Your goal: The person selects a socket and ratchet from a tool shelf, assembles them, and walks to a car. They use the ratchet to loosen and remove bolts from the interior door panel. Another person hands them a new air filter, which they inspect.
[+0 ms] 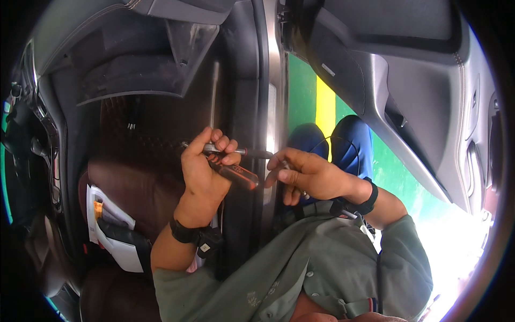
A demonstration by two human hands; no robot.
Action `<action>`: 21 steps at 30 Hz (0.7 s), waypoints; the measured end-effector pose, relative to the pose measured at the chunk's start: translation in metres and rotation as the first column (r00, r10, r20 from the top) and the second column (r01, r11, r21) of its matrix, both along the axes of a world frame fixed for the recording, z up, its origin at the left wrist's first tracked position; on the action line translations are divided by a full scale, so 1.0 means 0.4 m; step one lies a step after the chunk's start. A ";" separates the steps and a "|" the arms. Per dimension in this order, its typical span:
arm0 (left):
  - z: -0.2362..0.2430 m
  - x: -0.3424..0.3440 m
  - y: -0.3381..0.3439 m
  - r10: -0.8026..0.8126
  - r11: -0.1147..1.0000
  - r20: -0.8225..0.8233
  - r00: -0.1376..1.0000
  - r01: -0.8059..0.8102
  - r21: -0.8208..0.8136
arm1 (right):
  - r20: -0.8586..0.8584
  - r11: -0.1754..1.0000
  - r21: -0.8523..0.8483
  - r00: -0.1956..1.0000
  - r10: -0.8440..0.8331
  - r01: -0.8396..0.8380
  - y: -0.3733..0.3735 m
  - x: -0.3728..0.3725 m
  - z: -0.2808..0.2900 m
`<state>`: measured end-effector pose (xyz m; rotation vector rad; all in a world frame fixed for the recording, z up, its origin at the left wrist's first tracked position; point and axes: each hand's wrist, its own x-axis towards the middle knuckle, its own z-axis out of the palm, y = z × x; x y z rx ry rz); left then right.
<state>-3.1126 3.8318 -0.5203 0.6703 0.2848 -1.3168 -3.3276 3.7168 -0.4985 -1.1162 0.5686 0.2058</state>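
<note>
Two hands and two hand tools meet beside one door sill [272, 99] of a car. The left hand [201, 169], just left of the sill, is closed around both tools at once: one slim tool [258, 154] with a silvery shaft, a red ring and a dark end, and one thick handle [238, 175], dark with orange-red edges. The slim tool lies across the fingers of that hand, its dark end pointing right and reaching over the sill as seen from above; the thick handle slants out below it, ending just left of the sill. The right hand [311, 174] is mostly right of the sill, its fingers bent and narrowly spaced, the tips near the slim tool's dark end; whether they touch it, or hold something small of their own, I cannot tell. Each wrist wears a black strap, one left strap [183, 232] and one right strap [371, 196]. Left of the sill are one dark red seat [155, 188], one bundle of papers [120, 252] lying on it, and one slender pale rod [215, 96] in the footwell. Right of the sill are two knees in blue trousers [351, 142], one yellow stripe [325, 102] on the green floor [303, 88], and one open door [424, 102].
</note>
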 end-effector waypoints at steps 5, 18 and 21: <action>-0.001 0.013 0.001 0.018 0.999 0.000 1.000 -0.018 -0.031 | 0.153 0.896 -0.412 0.957 0.246 -0.164 0.038 -0.006 -0.029; -0.002 0.007 0.000 0.047 0.998 0.073 0.996 -0.045 -0.036 | 0.114 0.933 -0.350 0.985 0.133 -0.085 0.069 0.032 -0.044; -0.001 -0.003 0.004 0.086 0.996 0.115 0.990 -0.085 -0.012 | 0.141 0.771 -0.636 0.981 0.137 -0.016 0.095 0.036 -0.040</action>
